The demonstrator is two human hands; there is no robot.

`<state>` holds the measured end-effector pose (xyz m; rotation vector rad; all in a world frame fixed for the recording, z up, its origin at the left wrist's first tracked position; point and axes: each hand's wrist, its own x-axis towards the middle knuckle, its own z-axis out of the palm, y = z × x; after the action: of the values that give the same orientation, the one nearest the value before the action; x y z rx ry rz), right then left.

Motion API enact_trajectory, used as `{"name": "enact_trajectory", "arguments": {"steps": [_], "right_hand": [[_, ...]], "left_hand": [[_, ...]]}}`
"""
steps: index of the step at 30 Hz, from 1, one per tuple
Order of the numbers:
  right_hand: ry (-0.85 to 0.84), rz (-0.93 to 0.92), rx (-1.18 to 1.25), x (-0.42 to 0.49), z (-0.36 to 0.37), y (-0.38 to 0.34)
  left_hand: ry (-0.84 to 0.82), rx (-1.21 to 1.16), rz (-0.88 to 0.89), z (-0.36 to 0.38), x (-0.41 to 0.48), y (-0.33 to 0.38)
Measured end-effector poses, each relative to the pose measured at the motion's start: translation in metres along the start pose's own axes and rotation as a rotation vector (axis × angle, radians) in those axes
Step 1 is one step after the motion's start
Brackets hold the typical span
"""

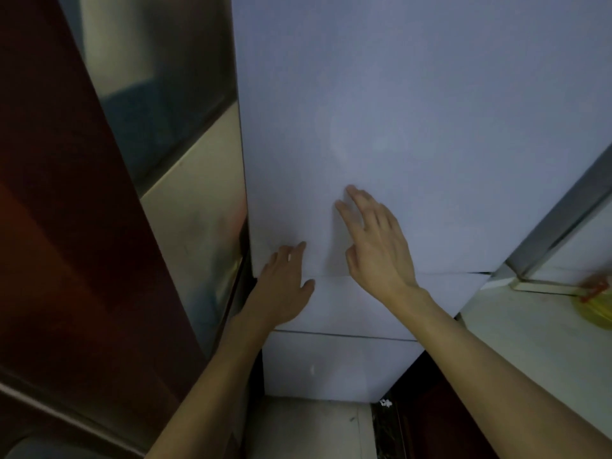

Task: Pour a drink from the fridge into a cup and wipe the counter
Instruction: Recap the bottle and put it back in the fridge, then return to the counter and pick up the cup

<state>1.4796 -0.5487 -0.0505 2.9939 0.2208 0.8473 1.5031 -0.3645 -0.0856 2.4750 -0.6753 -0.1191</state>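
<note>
Pale blue-white, smooth and faintly glossy, the upper door [414,127] of the fridge [331,366] fills the head view; it is shut, so the drink, which we judge to be behind it, is hidden, and no cup is in sight. Two flat drawer fronts [364,306] lie below it, divided by thin dark seams.

The left hand [284,286] rests with straight fingers across the seam at the door's lower left corner and holds nothing. The right hand [374,246] is spread wide on the door face a little higher and further right, also holding nothing; we cannot tell whether its palm touches.

The door's long axis runs vertically, and its left edge, beside a dark gap, lies just left of the left hand. That hand is the nearer one if, as we judge, the door is pulled from this edge.

A dark red panel [66,226] and a glossy reflective wall [185,210] flank the left. The pale counter [530,342] lies to the right and carries a blurred yellow object [596,309].
</note>
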Motion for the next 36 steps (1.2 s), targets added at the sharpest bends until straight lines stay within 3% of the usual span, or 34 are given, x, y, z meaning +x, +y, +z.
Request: {"name": "enact_trajectory", "arguments": {"steps": [12, 19, 26, 36], "right_hand": [[-0.121, 0.033, -0.182, 0.036, 0.024, 0.009], [-0.216, 0.070, 0.049, 0.029, -0.002, 0.005], [-0.203, 0.371, 0.149, -0.068, -0.029, 0.041], [-0.371, 1.006, 0.073, -0.321, -0.104, 0.087]], "left_hand": [[-0.084, 0.059, -0.019, -0.010, 0.054, -0.011], [-0.081, 0.048, 0.002, -0.006, 0.047, 0.005], [-0.092, -0.027, 0.172, 0.029, 0.029, 0.063], [-0.454, 0.038, 0.542, 0.141, -0.039, 0.190]]}}
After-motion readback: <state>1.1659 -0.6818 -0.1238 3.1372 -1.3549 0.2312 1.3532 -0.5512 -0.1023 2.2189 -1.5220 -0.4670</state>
